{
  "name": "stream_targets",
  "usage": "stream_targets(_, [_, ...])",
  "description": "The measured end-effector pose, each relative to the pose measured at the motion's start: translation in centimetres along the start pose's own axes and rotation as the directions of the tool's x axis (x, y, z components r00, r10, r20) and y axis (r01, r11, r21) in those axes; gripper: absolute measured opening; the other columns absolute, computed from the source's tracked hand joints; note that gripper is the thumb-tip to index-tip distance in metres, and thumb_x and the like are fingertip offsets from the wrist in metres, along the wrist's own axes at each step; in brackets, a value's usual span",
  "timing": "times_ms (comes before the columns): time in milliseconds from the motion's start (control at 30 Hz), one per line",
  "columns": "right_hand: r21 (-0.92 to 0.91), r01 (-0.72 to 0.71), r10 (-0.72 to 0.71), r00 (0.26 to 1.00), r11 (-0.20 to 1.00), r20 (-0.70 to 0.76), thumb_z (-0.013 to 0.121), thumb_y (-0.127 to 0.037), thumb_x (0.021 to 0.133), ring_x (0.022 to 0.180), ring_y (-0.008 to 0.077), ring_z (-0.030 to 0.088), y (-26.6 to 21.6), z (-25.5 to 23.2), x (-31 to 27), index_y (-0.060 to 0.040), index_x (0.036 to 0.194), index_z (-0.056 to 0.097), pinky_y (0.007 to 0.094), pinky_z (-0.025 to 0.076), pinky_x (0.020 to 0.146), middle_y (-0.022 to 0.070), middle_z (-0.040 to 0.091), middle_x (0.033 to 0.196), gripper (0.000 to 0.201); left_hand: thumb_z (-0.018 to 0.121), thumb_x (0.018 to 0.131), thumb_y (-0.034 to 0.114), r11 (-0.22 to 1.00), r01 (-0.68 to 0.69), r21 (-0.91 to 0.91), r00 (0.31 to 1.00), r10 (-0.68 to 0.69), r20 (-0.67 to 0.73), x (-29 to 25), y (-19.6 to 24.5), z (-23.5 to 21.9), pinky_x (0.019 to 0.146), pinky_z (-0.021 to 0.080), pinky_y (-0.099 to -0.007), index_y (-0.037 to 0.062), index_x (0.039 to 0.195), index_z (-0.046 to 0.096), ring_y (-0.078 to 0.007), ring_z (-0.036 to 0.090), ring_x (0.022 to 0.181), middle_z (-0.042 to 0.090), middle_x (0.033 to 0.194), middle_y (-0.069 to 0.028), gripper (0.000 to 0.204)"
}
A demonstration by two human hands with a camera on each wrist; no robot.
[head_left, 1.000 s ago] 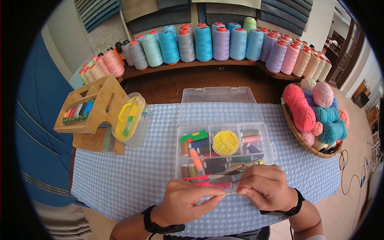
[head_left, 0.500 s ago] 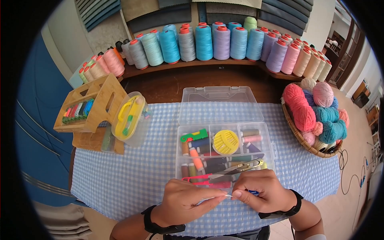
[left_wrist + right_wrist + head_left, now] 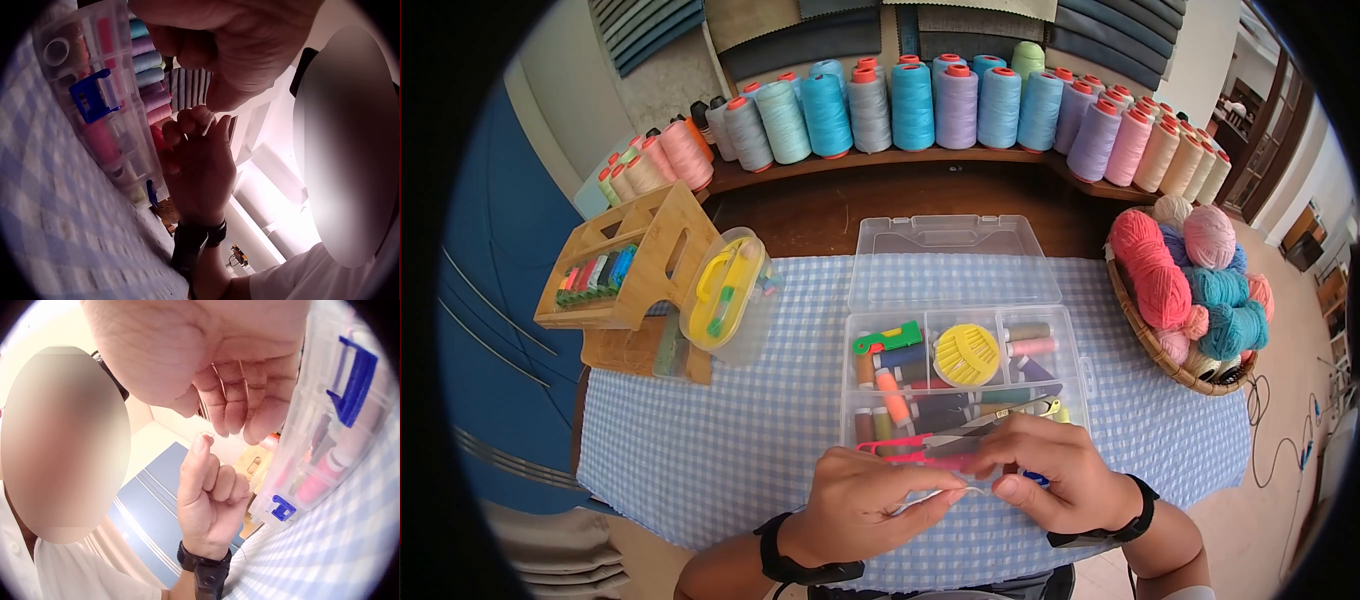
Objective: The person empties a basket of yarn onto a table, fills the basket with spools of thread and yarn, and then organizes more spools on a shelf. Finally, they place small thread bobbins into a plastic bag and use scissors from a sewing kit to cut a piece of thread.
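In the head view my left hand pinches a short white thread between thumb and index finger. One end of the thread sticks out past the fingertips toward the right. My right hand is just beside that end, its thumb and loosely bent fingers parted with nothing between them. Both hands are over the front edge of a clear plastic sewing box. Pink-handled scissors lie across its spools. Inside are a yellow pin wheel and a green needle threader.
The box's lid lies folded back on the checked cloth. At left stand a wooden rack and a yellow-lidded tub. A basket of yarn is at right, and large thread cones line the shelf behind.
My right hand's fingers and thumb have come off the thread and spread apart, showing the loose end. The left hand keeps its pinch in the same place.
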State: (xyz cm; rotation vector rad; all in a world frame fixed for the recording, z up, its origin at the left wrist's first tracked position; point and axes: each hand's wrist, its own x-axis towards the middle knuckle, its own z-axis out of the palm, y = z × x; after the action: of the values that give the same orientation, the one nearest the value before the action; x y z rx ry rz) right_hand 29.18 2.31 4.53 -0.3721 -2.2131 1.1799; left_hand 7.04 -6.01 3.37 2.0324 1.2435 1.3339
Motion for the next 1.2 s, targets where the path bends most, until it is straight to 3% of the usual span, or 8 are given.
stream_targets(67, [0.117, -0.043, 0.057, 0.991, 0.992, -0.118, 0.074, -0.011, 0.091, 0.082, 0.0263, 0.066, -1.1, 0.2, 0.4, -0.001, 0.099, 0.069, 0.0347, 0.054, 0.066, 0.011, 0.066, 0.092, 0.014, 0.086, 0.076, 0.01, 1.0, -0.001, -0.007, 1.0, 0.001, -0.003, 0.0, 0.0, 0.0, 0.042, 0.039, -0.0245, 0.01, 0.093, 0.078, -0.0106, 0.054, 0.041, 0.06, 0.053, -0.0004, 0.019])
stream_targets(167, [0.07, -0.039, 0.045, 0.995, 0.997, -0.085, 0.08, -0.009, 0.085, 0.086, 0.0259, 0.067, -1.2, 0.0, 0.3, -0.0024, 0.098, 0.07, 0.0345, 0.055, 0.071, 0.0099, 0.066, 0.094, 0.018, 0.086, 0.077, 0.01, 1.0, 0.009, -0.013, 1.0, -0.009, -0.008, 0.0, 0.0, 0.2, 0.042, 0.039, -0.0244, 0.0097, 0.093, 0.078, -0.0107, 0.055, 0.042, 0.06, 0.054, -0.0007, 0.018])
stream_targets(233, [0.016, -0.002, 0.004, 0.997, 1.0, -0.076, 0.082, -0.007, 0.082, 0.086, 0.0256, 0.067, -0.5, 0.1, 0.0, -0.0027, 0.098, 0.07, 0.0345, 0.055, 0.071, 0.0102, 0.066, 0.094, 0.02, 0.083, 0.075, 0.002, 0.999, -0.014, -0.044, 1.0, 0.013, -0.027, -0.1, -0.2, 0.3, 0.041, 0.026, -0.0235, 0.0051, 0.091, 0.078, -0.0052, 0.042, 0.039, 0.059, 0.051, 0.0004, 0.017])
stream_targets(267, [-0.037, 0.035, -0.037, 0.997, 0.999, -0.064, 0.083, -0.006, 0.079, 0.086, 0.0253, 0.067, -0.1, 0.2, -0.2, -0.0029, 0.097, 0.07, 0.0345, 0.055, 0.071, 0.0104, 0.066, 0.094, 0.023, 0.083, 0.075, 0.002, 0.999, -0.014, -0.044, 1.0, 0.013, -0.026, 0.0, -0.1, 0.3, 0.041, 0.026, -0.0235, 0.0051, 0.091, 0.078, -0.0052, 0.042, 0.039, 0.059, 0.051, 0.0004, 0.017])
stream_targets(333, [-0.053, 0.055, -0.058, 0.997, 0.997, -0.059, 0.083, -0.006, 0.079, 0.086, 0.0257, 0.067, 0.5, 0.1, -0.4, -0.0029, 0.096, 0.07, 0.0348, 0.055, 0.071, 0.0105, 0.066, 0.094, 0.022, 0.085, 0.077, 0.009, 1.0, 0.014, -0.027, 1.0, -0.014, -0.015, 0.1, 0.1, 0.2, 0.042, 0.039, -0.0246, 0.0091, 0.094, 0.078, -0.0109, 0.055, 0.042, 0.062, 0.055, -0.0012, 0.018])
stream_targets(600, [-0.07, 0.001, -0.006, 0.998, 0.998, -0.069, 0.083, -0.007, 0.079, 0.08, 0.0277, 0.067, -0.4, 0.2, 0.1, -0.0033, 0.092, 0.068, 0.0359, 0.055, 0.071, 0.0105, 0.066, 0.089, 0.02, 0.085, 0.077, 0.009, 1.0, 0.01, -0.007, 1.0, -0.01, 0.014, 0.0, -0.1, 0.0, 0.042, 0.04, -0.0245, 0.0092, 0.094, 0.078, -0.0115, 0.057, 0.043, 0.064, 0.057, -0.0015, 0.019])
stream_targets(767, [-0.112, 0.092, -0.102, 0.991, 0.989, -0.09, 0.083, -0.007, 0.078, 0.08, 0.0272, 0.068, 0.3, 0.3, -0.1, -0.004, 0.091, 0.068, 0.0365, 0.055, 0.07, 0.0089, 0.067, 0.087, 0.019, 0.085, 0.077, 0.008, 1.0, -0.005, -0.024, 1.0, 0.005, 0.008, 0.1, 0.0, 0.1, 0.042, 0.04, -0.0246, 0.0092, 0.094, 0.078, -0.0117, 0.057, 0.043, 0.063, 0.056, -0.0016, 0.019])
stream_targets(1200, [-0.125, 0.12, -0.13, 0.989, 0.985, -0.075, 0.077, -0.003, 0.084, 0.075, 0.0285, 0.068, 0.4, 0.2, 0.1, -0.0011, 0.09, 0.068, 0.037, 0.055, 0.066, 0.011, 0.067, 0.084, 0.011, 0.086, 0.077, 0.009, 1.0, 0.009, -0.019, 1.0, -0.008, 0.022, 0.2, 0.0, 0.0, 0.043, 0.041, -0.0241, 0.0091, 0.094, 0.078, -0.0116, 0.058, 0.044, 0.069, 0.062, -0.0033, 0.018])
